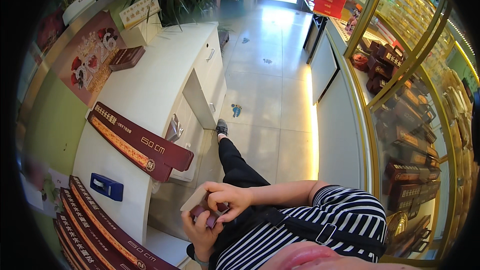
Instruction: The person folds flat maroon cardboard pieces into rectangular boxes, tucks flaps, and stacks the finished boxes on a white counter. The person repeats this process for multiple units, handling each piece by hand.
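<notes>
The left hand [201, 232] and right hand [230, 202] both have fingers clamped on a small box [194, 198] off the white table's [162, 62] edge, neither nearer; its long axis cannot be told.

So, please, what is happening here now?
A person in a striped top holds a small beige-and-maroon piece, seemingly card, with the left hand and right hand, beside a white counter. On it lie a long maroon carton, one end past the edge, and a blue tape dispenser; similar cartons overlap nearby.
</notes>
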A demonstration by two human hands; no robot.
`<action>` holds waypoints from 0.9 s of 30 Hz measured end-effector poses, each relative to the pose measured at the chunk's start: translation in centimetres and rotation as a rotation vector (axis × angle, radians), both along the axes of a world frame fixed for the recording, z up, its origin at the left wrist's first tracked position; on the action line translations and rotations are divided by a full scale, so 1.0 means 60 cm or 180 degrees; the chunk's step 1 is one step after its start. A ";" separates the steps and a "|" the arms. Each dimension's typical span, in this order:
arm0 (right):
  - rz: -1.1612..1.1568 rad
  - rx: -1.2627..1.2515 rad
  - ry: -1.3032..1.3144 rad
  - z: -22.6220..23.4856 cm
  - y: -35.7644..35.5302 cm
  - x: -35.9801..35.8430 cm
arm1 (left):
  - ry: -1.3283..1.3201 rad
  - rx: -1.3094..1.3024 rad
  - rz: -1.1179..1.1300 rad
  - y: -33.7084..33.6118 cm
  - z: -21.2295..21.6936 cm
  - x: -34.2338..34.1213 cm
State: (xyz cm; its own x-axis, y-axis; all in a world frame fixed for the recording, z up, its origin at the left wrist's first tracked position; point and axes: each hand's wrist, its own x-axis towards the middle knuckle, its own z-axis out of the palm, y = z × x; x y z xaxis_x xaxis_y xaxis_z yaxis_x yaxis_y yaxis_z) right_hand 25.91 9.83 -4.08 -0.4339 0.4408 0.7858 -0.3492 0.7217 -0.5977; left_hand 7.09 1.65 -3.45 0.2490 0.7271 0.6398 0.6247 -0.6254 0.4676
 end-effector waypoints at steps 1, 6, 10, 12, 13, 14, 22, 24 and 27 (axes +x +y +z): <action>0.0044 -0.0104 -0.0062 0.001 -0.003 0.000 | -0.0010 0.0023 0.0003 -0.001 0.000 -0.001; 0.0104 -0.0259 -0.0228 0.011 -0.017 -0.007 | -0.0067 0.0120 0.0046 -0.009 -0.001 -0.010; 0.0148 -0.0262 -0.0288 0.008 -0.021 -0.015 | -0.0064 0.0056 0.0108 -0.018 -0.003 -0.018; 0.0296 -0.0362 -0.0379 0.005 -0.025 -0.017 | -0.0065 0.0085 0.0130 -0.021 -0.005 -0.023; 0.0259 -0.0356 -0.0360 0.007 -0.028 -0.018 | -0.0077 0.0126 0.0142 -0.022 -0.008 -0.024; 0.0221 -0.0350 -0.0341 0.011 -0.032 -0.019 | -0.0091 0.0166 0.0153 -0.023 -0.012 -0.024; 0.0031 -0.0147 -0.0220 0.014 -0.031 -0.024 | -0.0103 0.0155 0.0145 -0.021 -0.007 -0.024; 0.0025 -0.0145 -0.0254 0.014 -0.030 -0.024 | -0.0079 0.0169 0.0166 -0.022 -0.008 -0.026; 0.0248 -0.0479 -0.0483 0.016 -0.031 -0.014 | -0.0038 0.0126 0.0100 -0.016 -0.006 -0.027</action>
